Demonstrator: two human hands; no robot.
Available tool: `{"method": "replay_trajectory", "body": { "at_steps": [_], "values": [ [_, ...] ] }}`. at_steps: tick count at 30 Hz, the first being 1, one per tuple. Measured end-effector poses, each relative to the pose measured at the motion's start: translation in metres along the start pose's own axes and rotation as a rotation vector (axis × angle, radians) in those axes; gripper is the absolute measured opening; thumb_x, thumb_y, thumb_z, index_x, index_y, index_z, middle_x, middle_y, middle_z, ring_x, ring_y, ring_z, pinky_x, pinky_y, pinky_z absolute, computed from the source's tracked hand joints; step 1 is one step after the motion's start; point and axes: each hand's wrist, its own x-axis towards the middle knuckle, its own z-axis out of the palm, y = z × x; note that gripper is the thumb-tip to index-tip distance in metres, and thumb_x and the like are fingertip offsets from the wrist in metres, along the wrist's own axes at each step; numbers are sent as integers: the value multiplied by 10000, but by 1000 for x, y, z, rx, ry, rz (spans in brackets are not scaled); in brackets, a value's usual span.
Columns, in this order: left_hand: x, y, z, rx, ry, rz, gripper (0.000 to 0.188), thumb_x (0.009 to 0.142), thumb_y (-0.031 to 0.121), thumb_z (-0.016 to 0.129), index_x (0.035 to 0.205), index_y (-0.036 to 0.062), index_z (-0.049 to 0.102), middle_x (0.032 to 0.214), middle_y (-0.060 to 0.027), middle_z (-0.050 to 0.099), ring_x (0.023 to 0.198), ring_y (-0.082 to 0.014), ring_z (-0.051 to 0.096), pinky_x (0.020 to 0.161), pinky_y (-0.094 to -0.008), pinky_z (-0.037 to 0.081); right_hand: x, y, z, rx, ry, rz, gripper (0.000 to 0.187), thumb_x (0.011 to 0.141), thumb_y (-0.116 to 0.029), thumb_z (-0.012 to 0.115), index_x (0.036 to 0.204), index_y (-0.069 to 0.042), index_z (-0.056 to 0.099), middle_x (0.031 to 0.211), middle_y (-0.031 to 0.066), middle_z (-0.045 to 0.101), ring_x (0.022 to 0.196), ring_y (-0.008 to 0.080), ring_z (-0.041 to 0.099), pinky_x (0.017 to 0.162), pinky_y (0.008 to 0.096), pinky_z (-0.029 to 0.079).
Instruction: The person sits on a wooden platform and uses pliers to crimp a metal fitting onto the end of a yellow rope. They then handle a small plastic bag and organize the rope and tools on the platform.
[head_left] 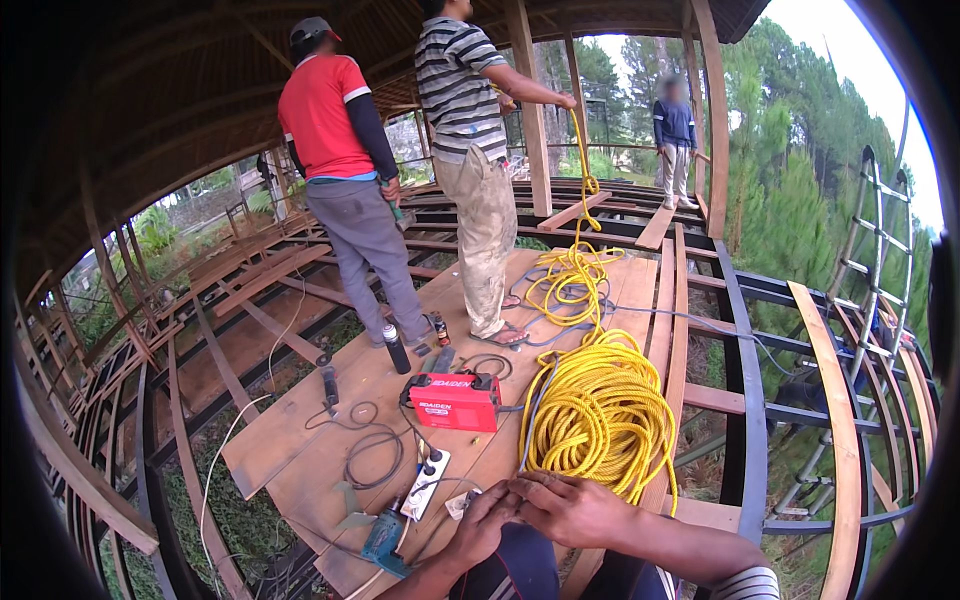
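My left hand and my right hand meet above my knees, fingers curled and touching. Whatever they hold between them, if anything, is hidden. Just left of my left hand lies a small white object, too small to name. A white power strip with black plugs rests beyond it on the boards. Close by, a teal power drill lies on its side. Directly ahead of my right hand spreads a big coil of yellow rope. The red welding machine stands to the left of that coil.
One person in a red shirt and another in stripes, who holds the rope's end, stand ahead. A third person is farther off. Open gaps show between dark beams. A ladder leans at right; a black bottle stands upright.
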Motion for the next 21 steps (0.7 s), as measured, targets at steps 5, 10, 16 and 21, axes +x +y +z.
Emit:
{"method": "replay_trajectory", "body": {
  "at_steps": [5,10,16,21],
  "values": [
    [1,7,-3,27,-76,-84,358,1057,136,391,1375,-3,482,1038,19,555,911,-48,508,789,-192,419,-1,-1,-5,10,-15,35,207,799,-192,630,958,-81,702,1082,69,623,970,183,693,747,273,602],
    [13,-1,-25,-26,-261,-246,376,1032,165,399,1361,0,478,1034,25,557,914,-47,504,800,-221,425,1,7,-11,134,-134,35,145,761,-163,636,864,-63,655,900,49,567,691,149,664,569,295,584],
    [14,16,-18,464,-332,64,611,958,142,541,1504,-6,310,1352,-133,513,1227,-188,518,990,-303,445,3,16,0,294,-133,141,115,793,-130,634,831,-23,624,916,104,529,716,185,677,519,321,570],
    [11,41,12,572,-9,244,676,928,55,616,1512,-38,288,1445,-278,448,1326,-341,484,1054,-406,440,10,19,4,347,-131,163,126,800,-144,630,811,-19,638,936,104,534,753,196,665,572,330,572]
  ]
}}
